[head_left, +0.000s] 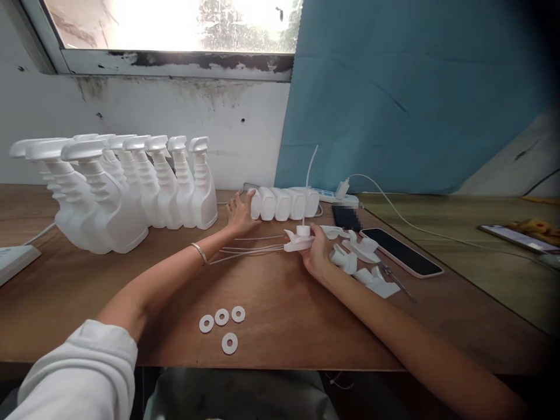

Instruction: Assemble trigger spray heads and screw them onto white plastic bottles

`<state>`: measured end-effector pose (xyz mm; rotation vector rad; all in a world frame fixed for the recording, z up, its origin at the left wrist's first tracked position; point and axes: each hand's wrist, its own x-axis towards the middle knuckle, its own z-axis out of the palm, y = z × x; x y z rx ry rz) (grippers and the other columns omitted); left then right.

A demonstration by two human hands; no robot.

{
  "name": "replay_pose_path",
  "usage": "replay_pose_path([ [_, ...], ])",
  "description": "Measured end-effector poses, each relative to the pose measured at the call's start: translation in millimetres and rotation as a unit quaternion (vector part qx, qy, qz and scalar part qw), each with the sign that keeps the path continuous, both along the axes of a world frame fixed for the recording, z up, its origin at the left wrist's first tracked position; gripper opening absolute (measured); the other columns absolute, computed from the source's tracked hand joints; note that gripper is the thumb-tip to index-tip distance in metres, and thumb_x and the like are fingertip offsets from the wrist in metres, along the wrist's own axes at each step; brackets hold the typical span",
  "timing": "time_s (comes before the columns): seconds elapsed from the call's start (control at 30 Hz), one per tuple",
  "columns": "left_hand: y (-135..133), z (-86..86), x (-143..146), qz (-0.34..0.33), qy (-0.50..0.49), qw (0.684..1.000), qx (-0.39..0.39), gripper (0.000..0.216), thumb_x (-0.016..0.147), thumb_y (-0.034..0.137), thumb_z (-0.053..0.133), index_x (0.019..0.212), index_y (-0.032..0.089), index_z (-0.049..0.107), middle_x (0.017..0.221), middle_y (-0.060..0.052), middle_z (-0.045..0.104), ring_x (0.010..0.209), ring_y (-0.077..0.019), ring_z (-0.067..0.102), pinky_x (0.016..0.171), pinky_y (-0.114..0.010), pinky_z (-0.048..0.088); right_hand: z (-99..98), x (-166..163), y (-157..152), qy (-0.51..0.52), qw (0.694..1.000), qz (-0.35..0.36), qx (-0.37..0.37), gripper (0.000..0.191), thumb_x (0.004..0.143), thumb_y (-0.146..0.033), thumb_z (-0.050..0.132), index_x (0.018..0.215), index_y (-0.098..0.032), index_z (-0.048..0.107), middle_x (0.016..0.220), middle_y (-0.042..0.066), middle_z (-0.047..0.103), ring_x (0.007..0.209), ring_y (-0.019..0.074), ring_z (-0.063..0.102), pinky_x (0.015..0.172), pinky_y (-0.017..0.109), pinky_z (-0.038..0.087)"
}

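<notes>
My left hand (239, 213) reaches across the wooden table (131, 280) and closes its fingers round the nearest of a row of small white bottles (283, 202) lying on their sides by the wall. My right hand (318, 254) is curled over a white spray trigger head (300, 239), whose thin dip tubes (249, 249) trail left along the table. More white trigger heads (359, 259) lie just right of that hand. Several white washers (222, 324) lie near the table's front edge.
A row of several assembled white spray bottles (131, 189) stands at the back left. Two black phones (400, 251) and a white power strip with a charger cable (341, 193) lie on the right. A white box (13, 259) sits at the left edge.
</notes>
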<state>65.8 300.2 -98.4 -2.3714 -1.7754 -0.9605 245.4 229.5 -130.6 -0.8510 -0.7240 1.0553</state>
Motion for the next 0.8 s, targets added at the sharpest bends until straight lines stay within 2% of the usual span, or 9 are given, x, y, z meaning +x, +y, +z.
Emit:
replay_pose_path([
  [0.1, 5, -4.3, 5, 0.015, -0.032, 0.999, 0.019, 0.078, 0.062, 0.037, 0.066, 0.129, 0.025, 0.028, 0.130, -0.017, 0.028, 0.114, -0.0379, 0.037, 0.092, -0.048, 0.027, 13.6, -11, -13, 0.050, 0.997, -0.050, -0.022, 0.028, 0.056, -0.026, 0.067, 0.072, -0.022, 0.044, 0.066, -0.006, 0.056, 0.060, 0.0131, 0.057, 0.054, 0.030, 0.053],
  [0.2, 9, -7.2, 3, 0.001, -0.088, 0.996, 0.002, 0.067, 0.070, 0.032, 0.057, 0.127, 0.018, 0.026, 0.122, -0.016, 0.040, 0.108, -0.0324, 0.046, 0.088, -0.043, 0.036, 22.9, -18, -20, 0.046, 0.999, -0.021, 0.014, 0.035, 0.053, -0.025, 0.074, 0.074, -0.021, 0.047, 0.069, -0.005, 0.057, 0.060, 0.0113, 0.056, 0.055, 0.029, 0.052],
  [0.3, 5, -5.4, -6, -0.007, -0.111, 0.994, 0.001, 0.062, 0.072, 0.026, 0.054, 0.126, 0.018, 0.025, 0.118, -0.014, 0.044, 0.104, -0.0292, 0.050, 0.085, -0.039, 0.040, 29.4, -17, -21, 0.047, 0.999, 0.001, 0.025, 0.037, 0.052, -0.025, 0.077, 0.074, -0.020, 0.049, 0.069, -0.006, 0.057, 0.055, 0.0077, 0.053, 0.052, 0.025, 0.050],
  [0.43, -29, 5.7, -32, -0.031, -0.143, 0.987, 0.064, 0.064, 0.071, 0.026, 0.056, 0.126, 0.019, 0.024, 0.122, -0.012, 0.042, 0.105, -0.0270, 0.048, 0.087, -0.037, 0.041, 39.9, -6, -16, 0.067, 0.997, 0.002, 0.031, 0.033, 0.051, -0.026, 0.077, 0.071, -0.018, 0.052, 0.067, -0.005, 0.059, 0.056, 0.0071, 0.054, 0.051, 0.020, 0.048],
  [0.57, -76, 23.2, -71, -0.018, -0.194, 0.973, 0.124, 0.062, 0.075, 0.026, 0.052, 0.128, 0.024, 0.021, 0.127, -0.007, 0.038, 0.110, -0.0227, 0.044, 0.091, -0.032, 0.039, 50.1, 4, -12, 0.074, 0.995, -0.051, 0.040, 0.026, 0.055, -0.027, 0.074, 0.068, -0.016, 0.053, 0.066, -0.001, 0.062, 0.058, 0.0087, 0.057, 0.052, 0.019, 0.048],
  [0.63, -88, 32.8, -93, 0.006, -0.246, 0.958, 0.146, 0.056, 0.078, 0.029, 0.047, 0.129, 0.025, 0.023, 0.128, -0.005, 0.038, 0.110, -0.0207, 0.044, 0.089, -0.029, 0.041, 52.5, 6, -13, 0.064, 0.995, -0.071, 0.036, 0.025, 0.056, -0.027, 0.072, 0.066, -0.016, 0.053, 0.062, -0.001, 0.062, 0.054, 0.0092, 0.056, 0.048, 0.020, 0.047],
  [0.7, -87, 42.3, -116, 0.030, -0.326, 0.931, 0.165, 0.051, 0.081, 0.029, 0.042, 0.129, 0.023, 0.027, 0.127, -0.004, 0.040, 0.108, -0.0190, 0.045, 0.087, -0.027, 0.042, 52.3, 7, -14, 0.045, 0.995, -0.081, 0.037, 0.024, 0.054, -0.026, 0.071, 0.066, -0.017, 0.052, 0.060, -0.002, 0.061, 0.050, 0.0097, 0.055, 0.045, 0.020, 0.045],
  [0.8, -71, 52.9, -147, 0.055, -0.487, 0.860, 0.146, 0.043, 0.079, 0.032, 0.039, 0.121, 0.021, 0.038, 0.121, -0.003, 0.045, 0.097, -0.0171, 0.048, 0.073, -0.025, 0.047, 47.8, 5, -15, 0.004, 0.995, -0.075, 0.061, 0.024, 0.053, -0.025, 0.070, 0.067, -0.018, 0.052, 0.057, -0.003, 0.059, 0.048, 0.0102, 0.054, 0.043, 0.021, 0.043],
])
